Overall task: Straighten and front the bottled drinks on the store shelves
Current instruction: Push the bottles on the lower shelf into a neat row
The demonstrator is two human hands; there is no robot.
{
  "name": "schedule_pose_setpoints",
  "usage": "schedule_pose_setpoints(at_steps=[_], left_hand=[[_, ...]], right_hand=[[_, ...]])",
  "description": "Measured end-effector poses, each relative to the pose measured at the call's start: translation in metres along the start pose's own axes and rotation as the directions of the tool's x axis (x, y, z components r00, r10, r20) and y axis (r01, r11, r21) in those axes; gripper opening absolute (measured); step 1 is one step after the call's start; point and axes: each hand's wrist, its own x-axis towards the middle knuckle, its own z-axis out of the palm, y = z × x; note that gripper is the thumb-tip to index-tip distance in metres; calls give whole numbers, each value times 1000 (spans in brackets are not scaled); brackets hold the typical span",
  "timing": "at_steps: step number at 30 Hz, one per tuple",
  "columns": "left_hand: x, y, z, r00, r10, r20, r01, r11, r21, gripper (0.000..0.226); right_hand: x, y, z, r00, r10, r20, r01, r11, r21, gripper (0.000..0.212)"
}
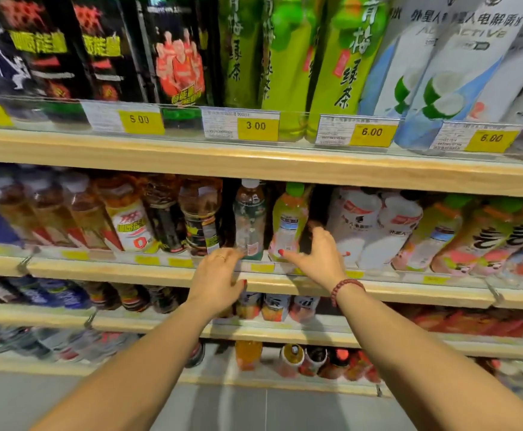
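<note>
My left hand [219,275] and right hand [313,253] hover spread and empty at the shelf [160,272] lip, the clear bottle [249,219] and green-capped bottle [288,222] just beyond my fingertips, and I reckon a clumsy nudge could topple either into its close-packed neighbours.

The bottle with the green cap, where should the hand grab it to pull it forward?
Probably around the middle of the green-capped bottle, on its label, coming straight in from the front. The shelf board above sits close over the cap, so there is little room up top. The right hand is already beside it, fingers spread.
</note>
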Motion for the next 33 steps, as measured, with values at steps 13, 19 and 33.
schedule_pose_setpoints(at_steps=[13,19,33], left_hand=[[15,-18,13,995,27,-93,-23,999,41,27],[16,-11,10,994,-39,-101,41,999,13,18],[8,96,27,982,124,-141,-138,986,-94,30]], right_hand=[[20,-19,27,983,154,-105,-103,918,383,40],[8,-12,24,985,142,-96,-82,882,464,46],[-58,55,-51,970,10,-244,150,765,627,55]])
